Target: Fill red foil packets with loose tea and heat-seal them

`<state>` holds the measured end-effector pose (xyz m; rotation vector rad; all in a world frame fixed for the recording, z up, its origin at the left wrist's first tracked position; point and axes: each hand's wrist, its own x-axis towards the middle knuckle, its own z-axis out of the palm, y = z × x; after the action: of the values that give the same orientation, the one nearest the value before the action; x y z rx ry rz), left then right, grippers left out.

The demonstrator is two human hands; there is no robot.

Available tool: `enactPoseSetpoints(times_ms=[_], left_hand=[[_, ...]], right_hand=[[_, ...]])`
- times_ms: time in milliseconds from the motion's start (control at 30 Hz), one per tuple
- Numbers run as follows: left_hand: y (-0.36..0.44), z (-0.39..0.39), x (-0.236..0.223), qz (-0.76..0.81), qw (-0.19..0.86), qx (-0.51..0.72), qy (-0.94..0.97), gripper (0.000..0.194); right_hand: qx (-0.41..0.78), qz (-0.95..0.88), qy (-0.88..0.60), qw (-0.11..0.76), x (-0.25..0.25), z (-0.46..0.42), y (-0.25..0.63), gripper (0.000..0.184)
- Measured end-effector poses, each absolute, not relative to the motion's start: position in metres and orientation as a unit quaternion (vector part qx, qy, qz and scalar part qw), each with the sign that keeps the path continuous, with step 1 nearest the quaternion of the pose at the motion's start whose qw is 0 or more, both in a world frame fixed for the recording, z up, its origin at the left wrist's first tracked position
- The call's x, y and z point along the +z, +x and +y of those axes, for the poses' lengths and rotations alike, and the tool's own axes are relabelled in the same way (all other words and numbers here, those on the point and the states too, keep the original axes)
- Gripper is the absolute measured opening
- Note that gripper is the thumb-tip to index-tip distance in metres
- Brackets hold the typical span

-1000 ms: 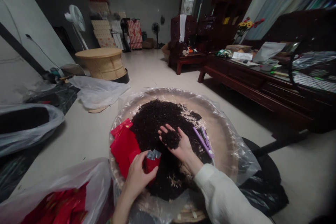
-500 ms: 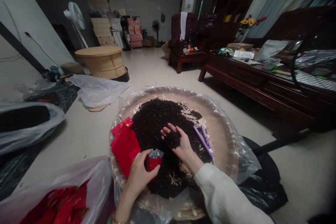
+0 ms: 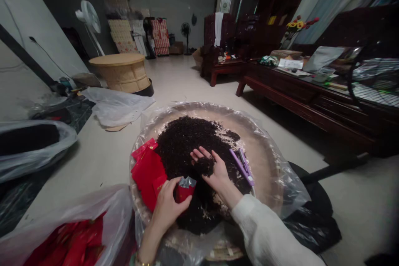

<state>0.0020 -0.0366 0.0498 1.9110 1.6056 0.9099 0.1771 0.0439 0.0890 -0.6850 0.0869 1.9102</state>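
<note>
A round woven tray [image 3: 268, 162] lined with clear plastic holds a heap of dark loose tea [image 3: 183, 141]. My left hand [image 3: 166, 210] grips a small red foil pouch [image 3: 184, 189] with its silvery mouth open upward, at the near edge of the heap. My right hand [image 3: 215, 170] lies palm up just right of the pouch, fingers cupped round a small mound of tea. A stack of flat red pouches [image 3: 146, 170] rests on the tray's left side. A purple clip-like tool [image 3: 242, 166] lies on the tray to the right of my right hand.
A clear bag with red pouches [image 3: 71, 237] sits at the lower left. Another plastic bag with dark contents [image 3: 31, 145] lies far left. A white plastic sheet [image 3: 116, 108], round wooden stand [image 3: 123, 72] and fan [image 3: 90, 20] stand behind. A long dark wooden table [image 3: 311, 95] runs along the right.
My right hand with its tea has drawn slightly nearer the pouch and cupped more. My left hand has raised the pouch a little toward it.
</note>
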Motion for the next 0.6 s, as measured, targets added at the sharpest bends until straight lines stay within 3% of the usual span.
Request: enactPoseSetpoints(times_ms=[333,600], left_hand=[[0.014,-0.033,0.057,0.585,0.178,0.335,0.717,0.04],[0.009,-0.04,0.054,0.595,0.184,0.334,0.708,0.038]], right_hand=[[0.791,0.05,-0.288,0.537,0.102,0.04,0.177,0.036],[0.726,0.067,-0.421,0.54,0.09,0.049,0.177,0.022]])
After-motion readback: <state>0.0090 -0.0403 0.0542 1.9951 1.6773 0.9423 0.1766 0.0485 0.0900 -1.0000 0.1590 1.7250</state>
